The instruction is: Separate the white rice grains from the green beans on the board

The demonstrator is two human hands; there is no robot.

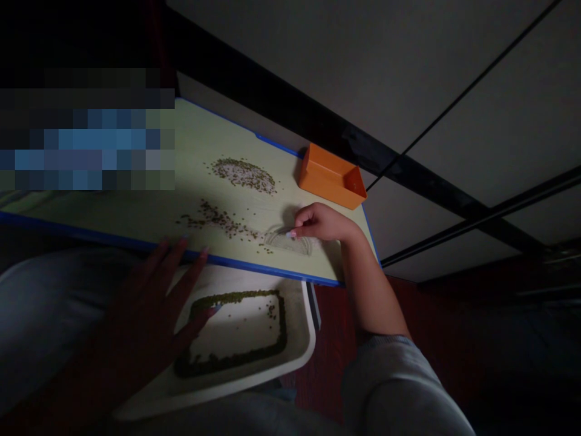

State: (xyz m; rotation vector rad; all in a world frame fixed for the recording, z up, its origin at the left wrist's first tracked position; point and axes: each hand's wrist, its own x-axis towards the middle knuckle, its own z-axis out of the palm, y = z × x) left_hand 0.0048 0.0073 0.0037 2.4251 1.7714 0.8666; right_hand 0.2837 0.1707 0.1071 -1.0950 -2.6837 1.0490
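On the pale table (195,133), my right hand (324,223) pinches a clear plastic protractor (297,245) between thumb and fingers. The protractor lies low against the surface at the right end of a strewn line of small dark beans (220,221). Farther back is a second patch of greenish beans mixed with pale grains (245,174). My left hand (149,303), in shadow, has its fingers spread. It reaches over the white basin (308,339), fingertips by the table's blue edge. Green beans (284,327) line the margin of the basin's floor, with a few scattered inside.
An orange open box (327,184) stands at the table's back right corner. Behind it rise pale panels (408,79) with dark strips. A blurred-out area covers the upper left, with blue showing in it. Reddish floor (331,351) shows at the basin's right.
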